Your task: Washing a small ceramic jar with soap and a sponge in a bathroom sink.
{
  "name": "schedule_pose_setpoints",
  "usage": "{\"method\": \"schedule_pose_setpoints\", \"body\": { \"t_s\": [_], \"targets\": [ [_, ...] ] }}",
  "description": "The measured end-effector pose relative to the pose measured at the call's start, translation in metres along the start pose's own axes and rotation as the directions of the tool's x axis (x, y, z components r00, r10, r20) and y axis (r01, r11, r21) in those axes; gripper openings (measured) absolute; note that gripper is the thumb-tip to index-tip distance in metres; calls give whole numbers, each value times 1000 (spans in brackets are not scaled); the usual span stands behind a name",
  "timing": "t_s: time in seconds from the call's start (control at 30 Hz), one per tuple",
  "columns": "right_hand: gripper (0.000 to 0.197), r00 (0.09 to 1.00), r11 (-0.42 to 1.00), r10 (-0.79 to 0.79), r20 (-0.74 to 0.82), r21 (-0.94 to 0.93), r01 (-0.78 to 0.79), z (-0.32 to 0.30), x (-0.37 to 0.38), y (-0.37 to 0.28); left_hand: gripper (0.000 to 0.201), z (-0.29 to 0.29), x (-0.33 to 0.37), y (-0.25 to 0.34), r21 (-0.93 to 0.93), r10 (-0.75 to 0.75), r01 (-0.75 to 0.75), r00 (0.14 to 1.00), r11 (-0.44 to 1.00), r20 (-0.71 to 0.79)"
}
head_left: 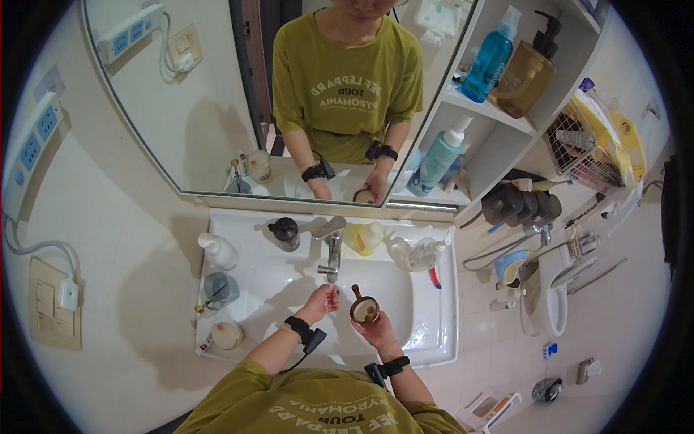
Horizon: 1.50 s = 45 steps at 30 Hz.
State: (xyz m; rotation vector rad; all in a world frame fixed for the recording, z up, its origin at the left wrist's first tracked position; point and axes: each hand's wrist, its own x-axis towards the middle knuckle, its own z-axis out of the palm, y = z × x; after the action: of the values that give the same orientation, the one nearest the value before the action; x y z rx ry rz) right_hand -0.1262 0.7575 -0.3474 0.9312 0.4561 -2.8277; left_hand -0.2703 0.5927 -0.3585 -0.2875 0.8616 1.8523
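Observation:
A small brown bowl with a short stub handle and a pale inside [365,311] is held over the white sink basin [394,286]. My right hand [377,331] grips it from its near right side, the handle pointing away from me. Something small and brownish shows inside the bowl, too small to name. Just under the spout of the chrome faucet [332,253] is my left hand [322,302], its fingers curled together. What they hold, if anything, is hidden. Both wrists wear black straps with small devices.
Around the basin rim stand a white pump bottle [218,251], a dark pump bottle [285,233], a yellow bottle [363,237], a clear pump bottle [423,254], a grey cup [220,288] and a candle-like jar [228,335]. A mirror [217,108] and bottle shelves [499,112] rise behind.

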Motion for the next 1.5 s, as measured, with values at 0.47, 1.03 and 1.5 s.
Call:
{"method": "schedule_pose_setpoints", "body": {
  "t_s": [0.47,1.03,1.5],
  "targets": [
    [34,997,1000,-15,-73,9,16,9,-2,1,24,17,4,16,-146,112,-106,993,984,35],
    [32,989,1000,-9,-145,18,12,13,-6,-3,31,30,6,20,32,118,-125,977,992,177],
    [31,991,1000,-24,-132,8,25,12,-1,-3,25,6,-16,26,1,162,-162,983,987,92]
  ]
}}
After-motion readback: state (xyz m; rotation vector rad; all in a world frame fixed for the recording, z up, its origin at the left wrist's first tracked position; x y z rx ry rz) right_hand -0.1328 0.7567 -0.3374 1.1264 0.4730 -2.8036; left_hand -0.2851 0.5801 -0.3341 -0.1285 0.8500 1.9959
